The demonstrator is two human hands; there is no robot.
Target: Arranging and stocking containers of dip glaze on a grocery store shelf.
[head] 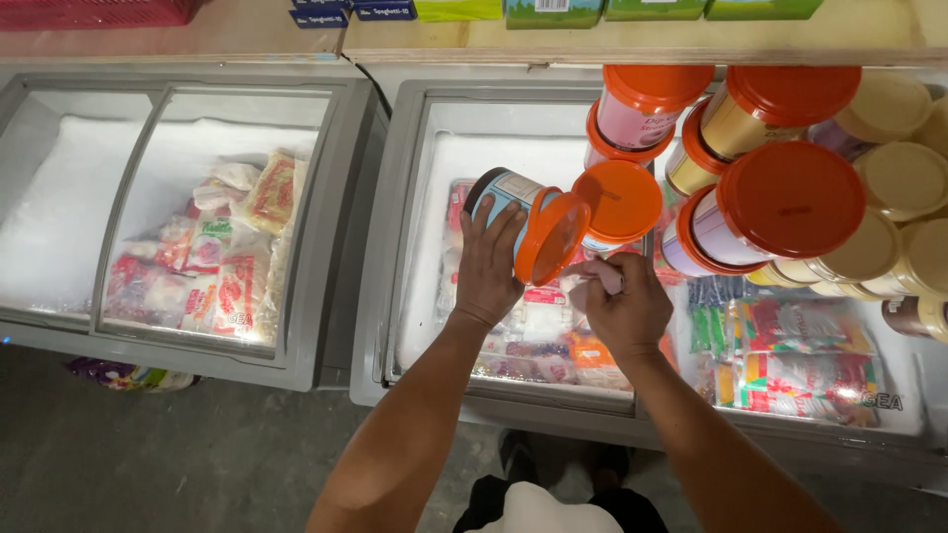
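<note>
Two hands are at work over the open chest freezer on my feed. My left hand is wrapped around a light blue tub, gripping its body from below, with the tub tipped so its dark base points to about ten o'clock and its orange lid faces four o'clock. My right hand sits just at four o'clock from that lid, fingers curled tight around a small pale thing, perhaps a cloth or wad; I cannot tell what it is. The pale thing lies just below the lid's rim; whether they touch I cannot tell.

At twelve o'clock from the right hand a second orange lid shows, belonging to another tub mostly hidden behind the held one. Further out, at one to two o'clock, a cluster of orange-lidded tubs lies stacked on the freezer's right part, and beyond them at three o'clock are cream-lidded tubs.

Below both hands, frozen packets in red and white wrappers lie inside the freezer; more colourful packets lie at four o'clock under the glass. Well apart at nine o'clock stands a second freezer with sliding glass lids and its own packets. A wooden shelf runs along twelve o'clock.
</note>
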